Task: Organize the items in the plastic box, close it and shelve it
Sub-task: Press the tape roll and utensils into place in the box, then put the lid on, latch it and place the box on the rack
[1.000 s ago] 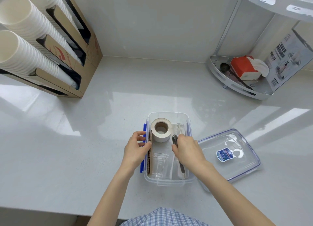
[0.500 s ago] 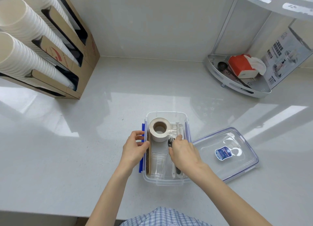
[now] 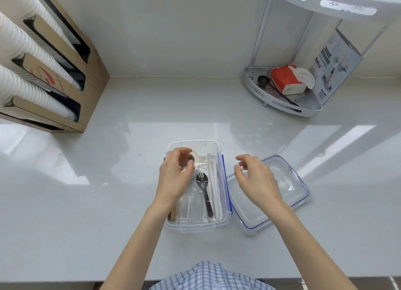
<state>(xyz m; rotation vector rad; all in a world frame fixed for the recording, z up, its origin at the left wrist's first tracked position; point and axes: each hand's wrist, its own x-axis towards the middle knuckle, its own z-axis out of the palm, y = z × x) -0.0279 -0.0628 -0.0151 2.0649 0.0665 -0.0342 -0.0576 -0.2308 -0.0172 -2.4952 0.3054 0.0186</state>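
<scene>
The left hand (image 3: 174,176) reaches into the far end of the plastic box (image 3: 196,225), its fingers curled around the roll of tape (image 3: 194,159) and gripping it; most of the roll is hidden under the hand. The right hand (image 3: 255,178) hovers just right of the box, over the lid (image 3: 288,181), with its fingers loosely spread and bent, holding nothing and touching nothing that can be seen

Just right of the left hand, inside the box, lies a black plastic fork (image 3: 204,192) with its tines toward the tape, and beside that a bundle of white wrapped straws (image 3: 213,181) along the right wall. Under the left wrist sits a clear plastic cup (image 3: 187,207) on its side, with a strip of brown cardboard (image 3: 171,214) at the near left corner. The box is open, standing on the white counter (image 3: 86,203) directly in front of the person

The clear lid with blue trim lies flat on the counter beneath the right hand, touching the box's right side. Far beyond the right hand stands a corner rack (image 3: 290,107) with a red tissue pack (image 3: 286,80). Far left of the left hand, a cardboard holder (image 3: 71,98) carries stacks of white paper cups (image 3: 19,51)
</scene>
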